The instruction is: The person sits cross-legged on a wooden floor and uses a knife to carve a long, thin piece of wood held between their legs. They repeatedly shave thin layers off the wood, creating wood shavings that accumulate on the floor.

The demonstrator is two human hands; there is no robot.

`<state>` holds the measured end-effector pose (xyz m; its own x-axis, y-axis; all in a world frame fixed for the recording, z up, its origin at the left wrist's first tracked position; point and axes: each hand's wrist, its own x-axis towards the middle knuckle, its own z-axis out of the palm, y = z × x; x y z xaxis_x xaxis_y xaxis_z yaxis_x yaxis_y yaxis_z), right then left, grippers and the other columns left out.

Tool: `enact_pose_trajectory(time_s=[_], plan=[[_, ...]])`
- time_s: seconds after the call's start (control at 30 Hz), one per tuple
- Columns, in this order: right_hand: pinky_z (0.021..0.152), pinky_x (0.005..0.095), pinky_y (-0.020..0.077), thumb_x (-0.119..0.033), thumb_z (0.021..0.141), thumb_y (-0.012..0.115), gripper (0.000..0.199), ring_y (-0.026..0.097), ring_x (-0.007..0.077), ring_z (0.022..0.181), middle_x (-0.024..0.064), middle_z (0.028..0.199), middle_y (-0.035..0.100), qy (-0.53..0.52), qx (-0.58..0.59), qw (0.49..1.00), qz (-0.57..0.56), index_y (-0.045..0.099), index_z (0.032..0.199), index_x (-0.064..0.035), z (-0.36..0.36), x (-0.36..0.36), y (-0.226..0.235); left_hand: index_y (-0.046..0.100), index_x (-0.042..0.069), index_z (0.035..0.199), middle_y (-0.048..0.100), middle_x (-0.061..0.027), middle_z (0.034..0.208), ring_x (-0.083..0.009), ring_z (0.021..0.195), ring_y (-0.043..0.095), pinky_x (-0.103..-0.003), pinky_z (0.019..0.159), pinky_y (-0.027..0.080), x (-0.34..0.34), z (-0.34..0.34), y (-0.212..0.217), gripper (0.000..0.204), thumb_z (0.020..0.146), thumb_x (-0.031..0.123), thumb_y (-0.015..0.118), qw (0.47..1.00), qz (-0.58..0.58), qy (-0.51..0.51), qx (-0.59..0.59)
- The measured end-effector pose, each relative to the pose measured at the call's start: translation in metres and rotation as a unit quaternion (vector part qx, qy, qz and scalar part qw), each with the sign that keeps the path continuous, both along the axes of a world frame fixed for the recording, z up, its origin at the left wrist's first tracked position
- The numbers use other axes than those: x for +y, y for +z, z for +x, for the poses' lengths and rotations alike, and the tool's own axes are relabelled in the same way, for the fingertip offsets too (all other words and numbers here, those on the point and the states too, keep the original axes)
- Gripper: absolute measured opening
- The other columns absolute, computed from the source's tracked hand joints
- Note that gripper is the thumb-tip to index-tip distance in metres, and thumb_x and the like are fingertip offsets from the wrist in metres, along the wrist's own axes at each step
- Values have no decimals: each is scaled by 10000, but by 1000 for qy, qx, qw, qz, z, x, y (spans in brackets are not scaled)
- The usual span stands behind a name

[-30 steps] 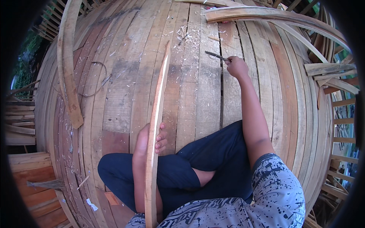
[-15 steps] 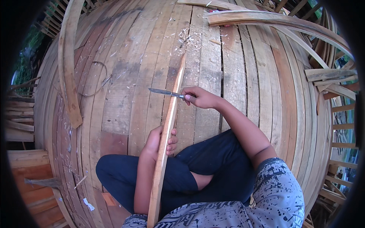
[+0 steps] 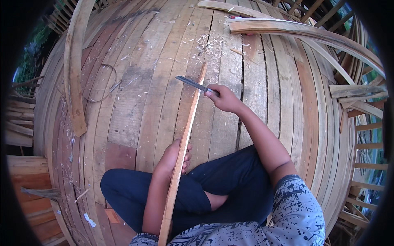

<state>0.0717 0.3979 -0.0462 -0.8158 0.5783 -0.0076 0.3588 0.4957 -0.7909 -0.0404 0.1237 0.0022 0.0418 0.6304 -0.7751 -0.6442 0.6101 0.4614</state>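
Hands first: both are closed on something. Toward seven o'clock from the middle of the view, the left hand (image 3: 166, 159) is wrapped around a long, slim wooden strip (image 3: 189, 127), its fingertips showing along the right edge. That strip slants from about half past six, near the person's shirt (image 3: 230, 234), up to a narrow end at twelve. At half past one, the right hand (image 3: 223, 99) grips a knife (image 3: 191, 82) by its handle; the blade crosses over the strip near its far end and points toward ten o'clock. Whether the edge touches the wood, I cannot tell.

Pale shavings (image 3: 204, 41) lie scattered on the plank floor (image 3: 127, 127) at twelve o'clock. Between one and two rests a curved beam (image 3: 308, 31); at ten, a curved plank (image 3: 74, 74); at eight, a bundle of bristles (image 3: 41, 193).
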Motion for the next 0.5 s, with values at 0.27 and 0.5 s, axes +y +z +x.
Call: enact_pose_trajectory(time_s=[0.27, 0.5], plan=[[852, 478, 529, -495, 960, 500, 530, 697, 398, 896, 235, 872, 713, -116, -227, 967, 22, 757, 939, -32, -16, 10, 15, 529, 65, 924, 475, -32, 599, -148, 419, 465, -315, 387, 416, 1, 4, 8, 554, 1062, 543, 285, 990, -47, -29, 128], [848, 491, 546, -475, 970, 468, 519, 701, 401, 897, 234, 870, 718, -49, -249, 962, 105, 767, 916, -53, -22, -22, 39, 517, 36, 910, 488, -65, 594, -182, 411, 490, -342, 387, 442, 5, 7, 24, 549, 1070, 522, 319, 981, -71, -27, 181]])
